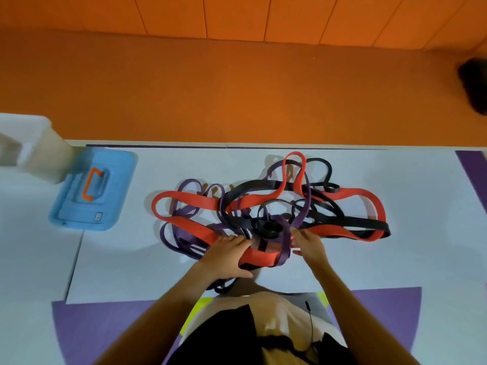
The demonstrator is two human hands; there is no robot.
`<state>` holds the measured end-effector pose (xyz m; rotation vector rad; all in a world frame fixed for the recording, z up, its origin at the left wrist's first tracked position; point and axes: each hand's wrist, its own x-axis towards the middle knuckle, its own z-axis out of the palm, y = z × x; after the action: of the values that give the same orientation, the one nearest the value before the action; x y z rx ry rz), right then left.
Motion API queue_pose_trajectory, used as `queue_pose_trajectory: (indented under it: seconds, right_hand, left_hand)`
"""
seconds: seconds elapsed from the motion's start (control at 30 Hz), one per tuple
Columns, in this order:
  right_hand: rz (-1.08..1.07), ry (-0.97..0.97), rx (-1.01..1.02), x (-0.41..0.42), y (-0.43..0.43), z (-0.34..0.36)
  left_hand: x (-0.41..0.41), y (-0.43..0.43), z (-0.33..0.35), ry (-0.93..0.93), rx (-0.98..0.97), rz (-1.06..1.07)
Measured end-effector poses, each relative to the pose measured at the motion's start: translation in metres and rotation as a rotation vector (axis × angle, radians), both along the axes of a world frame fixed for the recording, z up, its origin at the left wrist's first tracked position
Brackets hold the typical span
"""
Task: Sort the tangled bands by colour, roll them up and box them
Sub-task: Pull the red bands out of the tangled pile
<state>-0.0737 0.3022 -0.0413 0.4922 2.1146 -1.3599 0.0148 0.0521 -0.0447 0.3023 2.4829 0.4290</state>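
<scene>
A tangle of red bands (184,200), purple bands (181,237) and black bands (350,222) lies spread on the white floor mat (342,264) in front of me. My left hand (228,255) rests on the near edge of the pile, its fingers laid flat over a red band and its thumb below it. My right hand (309,245) touches the pile's near right side with straight fingers, beside a purple loop (286,248). Neither hand visibly closes round a band.
A blue lid (110,164) with an orange handle (92,184) lies at the left. A translucent white box (29,146) stands beside it at the far left. Orange flooring lies beyond the mat, purple mat sections near me and at the right.
</scene>
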Motion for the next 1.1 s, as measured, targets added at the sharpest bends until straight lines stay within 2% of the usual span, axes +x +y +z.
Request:
queue_pose_trajectory:
  seconds: [0.07, 0.17, 0.27, 0.4, 0.53, 0.6, 0.67, 0.77, 0.8, 0.87, 0.97, 1.1]
  right_hand:
    - [0.162, -0.026, -0.039, 0.008, -0.002, 0.0]
    - [0.397, 0.08, 0.052, 0.012, 0.0, -0.002]
    - [0.374, 0.179, 0.159, 0.013, 0.006, -0.005]
    - [0.214, 0.242, 0.241, 0.013, 0.007, -0.005]
    - [0.207, 0.181, 0.312, 0.02, -0.004, -0.003]
    - [0.326, 0.285, 0.488, 0.023, -0.009, -0.002]
    - [0.447, 0.494, 0.56, 0.023, -0.016, 0.002]
    - [0.7, 0.808, 0.433, 0.02, -0.033, 0.005]
    - [0.802, 0.851, 0.377, 0.019, -0.041, 0.003]
    - [1.0, 0.747, 0.27, 0.018, -0.056, 0.003]
    - [1.264, 0.444, 0.225, 0.019, -0.067, -0.003]
    - [1.242, 0.335, 0.303, 0.022, -0.056, -0.01]
  left_hand:
    - [0.003, 0.009, -0.008, 0.084, -0.063, -0.052]
    - [0.003, 0.011, -0.01, 0.225, -0.061, -0.041]
    - [0.009, 0.002, -0.006, 0.319, -0.016, -0.047]
    - [0.019, -0.021, 0.012, 0.176, -0.052, 0.008]
    - [0.029, -0.04, 0.025, 0.016, -0.216, 0.011]
    - [0.037, -0.044, 0.028, -0.028, -0.251, -0.02]
    - [0.042, -0.041, 0.031, -0.052, -0.204, 0.039]
    - [0.044, -0.035, 0.031, -0.187, -0.17, 0.178]
    - [0.044, -0.035, 0.031, -0.25, -0.146, 0.24]
    - [0.044, -0.035, 0.027, -0.334, -0.114, 0.367]
    - [0.05, -0.039, 0.027, -0.365, -0.143, 0.56]
    - [0.052, -0.059, 0.029, -0.418, -0.06, 0.97]
